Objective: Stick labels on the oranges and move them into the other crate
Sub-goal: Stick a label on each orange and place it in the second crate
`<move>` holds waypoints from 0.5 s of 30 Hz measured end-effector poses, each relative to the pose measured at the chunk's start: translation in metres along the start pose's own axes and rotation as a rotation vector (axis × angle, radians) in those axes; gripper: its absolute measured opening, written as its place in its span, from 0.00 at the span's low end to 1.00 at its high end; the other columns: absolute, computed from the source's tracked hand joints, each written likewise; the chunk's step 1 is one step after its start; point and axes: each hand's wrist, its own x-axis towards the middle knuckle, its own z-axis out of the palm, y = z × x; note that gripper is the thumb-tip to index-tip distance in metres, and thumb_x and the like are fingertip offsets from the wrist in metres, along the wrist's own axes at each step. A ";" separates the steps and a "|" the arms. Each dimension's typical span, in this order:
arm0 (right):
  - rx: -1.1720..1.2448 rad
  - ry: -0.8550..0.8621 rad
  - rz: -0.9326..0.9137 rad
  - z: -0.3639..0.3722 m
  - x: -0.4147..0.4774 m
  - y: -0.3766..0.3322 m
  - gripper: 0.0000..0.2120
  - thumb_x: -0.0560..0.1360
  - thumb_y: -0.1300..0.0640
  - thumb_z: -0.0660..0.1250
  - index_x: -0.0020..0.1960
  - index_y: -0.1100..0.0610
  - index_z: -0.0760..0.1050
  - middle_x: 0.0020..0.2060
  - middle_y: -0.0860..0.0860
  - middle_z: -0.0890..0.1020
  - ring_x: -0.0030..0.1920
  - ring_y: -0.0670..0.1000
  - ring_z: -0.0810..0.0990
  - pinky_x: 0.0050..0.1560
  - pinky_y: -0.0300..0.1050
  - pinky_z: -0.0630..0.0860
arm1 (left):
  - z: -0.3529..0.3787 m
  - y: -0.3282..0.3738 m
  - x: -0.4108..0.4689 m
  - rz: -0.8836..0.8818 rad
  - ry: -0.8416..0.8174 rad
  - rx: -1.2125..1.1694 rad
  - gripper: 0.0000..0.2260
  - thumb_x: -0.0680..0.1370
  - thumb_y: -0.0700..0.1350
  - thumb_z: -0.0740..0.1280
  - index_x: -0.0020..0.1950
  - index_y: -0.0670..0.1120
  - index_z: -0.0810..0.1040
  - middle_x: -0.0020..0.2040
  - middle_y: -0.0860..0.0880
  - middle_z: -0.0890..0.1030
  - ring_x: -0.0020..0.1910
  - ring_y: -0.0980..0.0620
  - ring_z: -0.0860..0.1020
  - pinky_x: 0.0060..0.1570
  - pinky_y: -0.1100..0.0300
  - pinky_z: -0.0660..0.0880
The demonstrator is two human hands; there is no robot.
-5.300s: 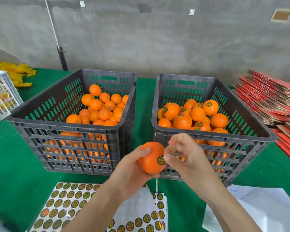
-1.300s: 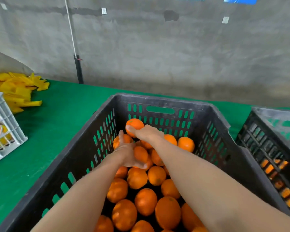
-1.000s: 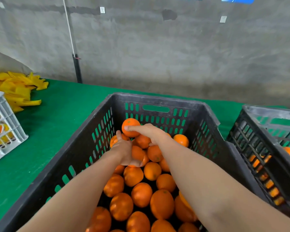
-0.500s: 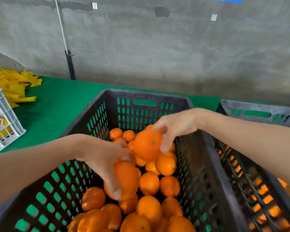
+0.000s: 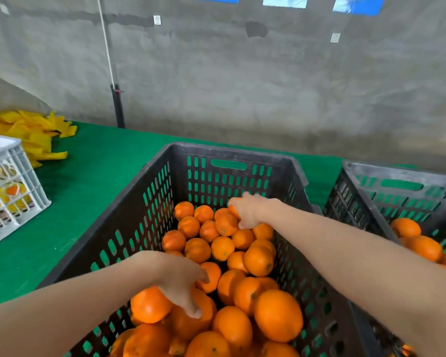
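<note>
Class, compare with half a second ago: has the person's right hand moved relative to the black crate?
Yes. The right hand has dropped from raised over the black crate to grip an orange by its far wall.

You can read nothing here: the white tags point(image 5: 157, 20) on the wall point(image 5: 242, 86) at 12 o'clock look too small to make out.

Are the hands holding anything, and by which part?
The right hand curls over the top of a far orange. The left hand rests atop a near orange; whether it grips cannot be told.
</note>
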 end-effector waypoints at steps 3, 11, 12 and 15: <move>0.117 -0.044 0.163 0.014 0.028 0.004 0.46 0.69 0.43 0.72 0.75 0.40 0.44 0.75 0.59 0.43 0.73 0.70 0.47 0.68 0.70 0.56 | 0.000 -0.003 0.007 -0.016 -0.088 0.066 0.34 0.76 0.60 0.64 0.77 0.48 0.56 0.75 0.45 0.63 0.72 0.42 0.64 0.68 0.47 0.66; 0.097 0.075 0.262 0.038 0.060 -0.009 0.43 0.66 0.37 0.71 0.75 0.47 0.57 0.74 0.63 0.47 0.72 0.67 0.53 0.66 0.64 0.63 | 0.001 -0.020 0.023 -0.119 -0.127 0.196 0.41 0.71 0.67 0.66 0.76 0.46 0.59 0.74 0.45 0.64 0.71 0.41 0.65 0.66 0.44 0.68; 0.017 0.078 0.229 0.031 0.053 -0.010 0.42 0.66 0.37 0.71 0.74 0.50 0.59 0.73 0.64 0.51 0.70 0.67 0.57 0.66 0.61 0.64 | 0.002 -0.021 0.023 -0.121 -0.114 0.187 0.41 0.70 0.67 0.66 0.76 0.46 0.59 0.73 0.45 0.64 0.70 0.41 0.65 0.65 0.44 0.69; -0.109 -0.051 0.052 -0.001 0.017 -0.015 0.40 0.68 0.37 0.70 0.74 0.52 0.61 0.71 0.62 0.58 0.68 0.64 0.62 0.64 0.58 0.67 | 0.002 -0.021 0.023 -0.164 -0.068 0.144 0.42 0.70 0.66 0.67 0.76 0.46 0.58 0.73 0.44 0.65 0.69 0.40 0.67 0.60 0.49 0.73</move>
